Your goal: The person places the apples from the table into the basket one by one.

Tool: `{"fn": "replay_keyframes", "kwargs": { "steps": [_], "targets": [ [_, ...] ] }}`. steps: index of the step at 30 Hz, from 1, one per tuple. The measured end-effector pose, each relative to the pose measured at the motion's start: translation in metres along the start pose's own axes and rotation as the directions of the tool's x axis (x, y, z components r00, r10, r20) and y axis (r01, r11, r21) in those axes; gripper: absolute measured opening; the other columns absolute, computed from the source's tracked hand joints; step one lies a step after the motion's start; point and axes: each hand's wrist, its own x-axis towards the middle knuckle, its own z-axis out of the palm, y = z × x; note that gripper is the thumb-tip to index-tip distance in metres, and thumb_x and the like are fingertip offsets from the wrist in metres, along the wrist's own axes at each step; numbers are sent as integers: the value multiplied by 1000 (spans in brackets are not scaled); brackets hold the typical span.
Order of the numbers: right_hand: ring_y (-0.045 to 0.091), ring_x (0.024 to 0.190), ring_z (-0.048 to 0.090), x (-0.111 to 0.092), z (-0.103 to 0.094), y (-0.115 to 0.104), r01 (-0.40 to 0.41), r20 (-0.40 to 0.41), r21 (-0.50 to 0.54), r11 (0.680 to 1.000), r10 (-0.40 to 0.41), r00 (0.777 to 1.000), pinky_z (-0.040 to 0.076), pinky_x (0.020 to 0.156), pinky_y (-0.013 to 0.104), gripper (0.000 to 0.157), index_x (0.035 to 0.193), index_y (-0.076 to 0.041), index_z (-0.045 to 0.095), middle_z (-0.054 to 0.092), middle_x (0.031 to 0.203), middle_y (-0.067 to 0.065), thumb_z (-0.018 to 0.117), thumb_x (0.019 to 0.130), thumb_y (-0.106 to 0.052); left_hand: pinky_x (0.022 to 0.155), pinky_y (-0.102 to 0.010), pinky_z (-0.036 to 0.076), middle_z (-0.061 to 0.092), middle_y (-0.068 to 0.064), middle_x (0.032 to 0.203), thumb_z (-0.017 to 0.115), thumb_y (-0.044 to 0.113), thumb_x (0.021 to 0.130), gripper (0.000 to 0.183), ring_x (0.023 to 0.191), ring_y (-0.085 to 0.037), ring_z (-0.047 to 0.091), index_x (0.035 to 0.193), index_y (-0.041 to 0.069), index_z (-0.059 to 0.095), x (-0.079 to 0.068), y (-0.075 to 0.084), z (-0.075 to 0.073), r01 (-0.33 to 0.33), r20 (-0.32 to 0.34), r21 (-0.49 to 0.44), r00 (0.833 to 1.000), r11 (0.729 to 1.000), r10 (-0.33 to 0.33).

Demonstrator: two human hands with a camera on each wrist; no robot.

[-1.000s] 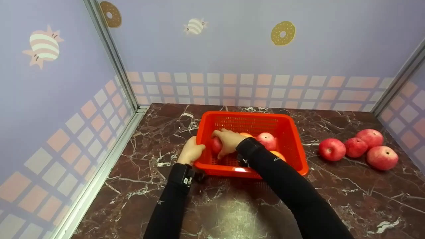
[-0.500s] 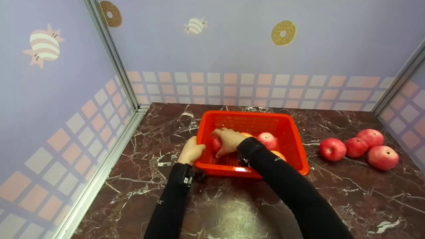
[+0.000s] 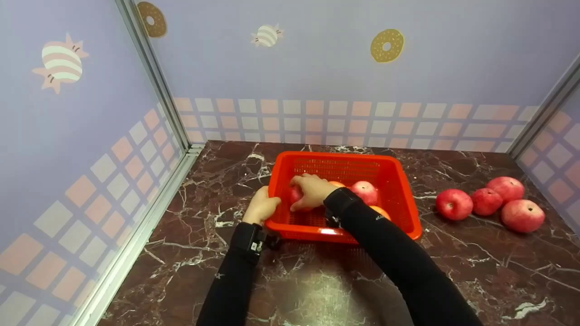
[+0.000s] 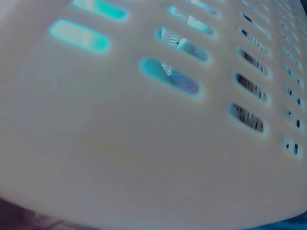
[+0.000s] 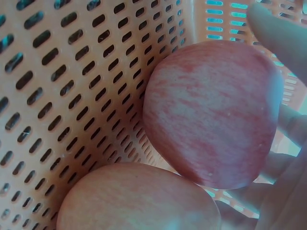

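Note:
My left hand [image 3: 262, 206] grips the left edge of a red plastic basket [image 3: 408, 206], thumb over the rim. In the left wrist view, the basket's slotted wall [image 4: 144, 139] fills the picture, and no fingers show. My right hand [image 3: 312, 191] reaches into the basket's left part and holds a red apple [image 3: 297, 195]. The right wrist view shows the streaked apple [image 5: 211, 110] with fingers curled along its right side and the thumb above. Below it lies another, paler round fruit [image 5: 139, 201]. A pink apple [image 3: 364, 192] and yellow-orange fruit [image 3: 379, 211] sit deeper in the basket, partly behind my right arm.
Several red apples [image 3: 454, 204] lie grouped on the dark marbled tabletop [image 3: 204, 271] to the right of the basket. A purple wall [image 3: 317, 68] stands behind, and a side panel [image 3: 81, 136] with a metal frame borders the left.
My right hand has shifted slightly around the apple, its thumb rising a little. The left hand and the basket stay in place.

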Motion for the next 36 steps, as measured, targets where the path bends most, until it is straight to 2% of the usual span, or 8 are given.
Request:
{"fn": "replay_keyframes", "kwargs": {
  "steps": [4,11,18,22,29,36],
  "targets": [
    [37,125,58,4,3,3,21,-42,6,1000,-21,999,50,103,57,67,136,-16,60,61,134,13,84,80,-45,83,-42,60,66,-30,120,51,-5,84,42,101,-36,69,125,-11,58,0,0,0,-9,7,-15,1000,1000,9],
    [32,114,61,6,3,5,73,-115,32,997,-69,991,51,103,47,58,130,-10,64,64,122,13,77,88,-46,82,-40,58,66,-28,118,51,-5,87,39,103,-38,68,125,-10,58,-1,1,0,-11,8,-5,1000,1000,11],
    [29,110,61,3,-2,3,83,-143,64,994,-73,987,53,99,43,50,126,-9,65,66,123,12,76,90,-43,81,-36,55,64,-25,117,51,-4,87,39,99,-31,65,125,-10,57,0,1,0,-2,2,8,1000,1000,2],
    [28,105,63,2,-4,3,112,-170,97,989,-94,981,54,97,42,45,121,-8,67,69,118,12,77,91,-39,80,-36,54,64,-25,117,51,-4,87,39,97,-29,63,126,-10,57,-1,1,0,2,2,4,1000,1000,-2],
    [29,107,65,2,-8,6,144,-227,127,981,-112,967,54,98,43,46,119,-3,68,70,115,14,77,91,-38,84,-42,58,65,-24,114,50,-4,86,40,102,-36,66,125,-10,57,-1,2,-1,7,6,6,1000,1000,-7],
    [28,114,64,-4,-15,10,114,-259,202,973,-59,964,52,103,43,46,121,-4,68,70,121,12,76,92,-38,93,-52,57,64,-27,116,50,-5,86,41,106,-40,66,126,-11,55,-1,2,0,4,5,-8,1000,1000,-4]
  ]
}}
